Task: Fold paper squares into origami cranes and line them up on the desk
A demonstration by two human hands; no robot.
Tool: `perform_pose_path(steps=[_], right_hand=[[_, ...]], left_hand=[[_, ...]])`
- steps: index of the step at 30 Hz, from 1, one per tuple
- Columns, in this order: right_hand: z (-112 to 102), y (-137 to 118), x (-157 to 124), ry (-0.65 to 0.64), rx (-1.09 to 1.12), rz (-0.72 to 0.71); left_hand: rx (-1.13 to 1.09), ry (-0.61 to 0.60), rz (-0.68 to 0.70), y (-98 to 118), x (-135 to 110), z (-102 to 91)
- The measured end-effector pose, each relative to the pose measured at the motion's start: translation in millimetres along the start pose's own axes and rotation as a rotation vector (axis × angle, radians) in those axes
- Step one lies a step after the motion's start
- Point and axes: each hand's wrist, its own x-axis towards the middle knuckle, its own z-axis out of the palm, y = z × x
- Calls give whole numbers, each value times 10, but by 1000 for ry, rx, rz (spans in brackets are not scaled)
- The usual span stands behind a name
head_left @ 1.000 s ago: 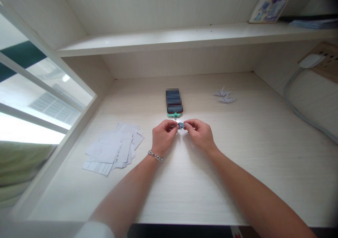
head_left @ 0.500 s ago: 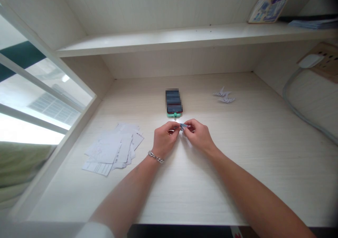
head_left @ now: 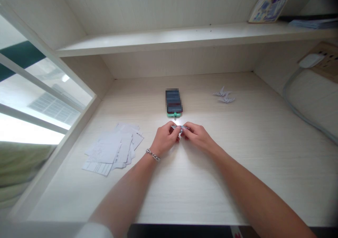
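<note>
Between my fingertips is a small folded piece of paper (head_left: 181, 130), mostly covered by the fingers. My left hand (head_left: 166, 137), with a chain bracelet (head_left: 153, 155) at the wrist, pinches its left part. On the other side my right hand (head_left: 196, 134) has the right part between thumb and fingers. Both hands are closed and almost touch each other. Just beyond them a phone (head_left: 173, 100) lies on the desk, its lower end in a green case or holder. Small folded paper figures (head_left: 225, 96) rest farther back on the right.
A loose pile of paper sheets (head_left: 111, 146) lies on the desk (head_left: 169, 195) to the left. Overhead runs a shelf (head_left: 163, 42) with a colourful booklet (head_left: 268, 8). At the right, a white plug (head_left: 311, 60) with a grey cable (head_left: 298, 111) sits in a socket strip.
Both hands have shifted their grip on the folded paper. The left hand has turned slightly and its thumb now lies over the paper's middle. The desk items have stayed put.
</note>
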Motion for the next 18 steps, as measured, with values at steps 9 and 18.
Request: perform_pose_path(steps=[9,18], right_hand=[[12,26,14,-49,130,21],[10,23,40,-59,833,254]], left_hand=[[-286,-181,-162,-8,31,-32],[-591,-136,-129,53,38,-1]])
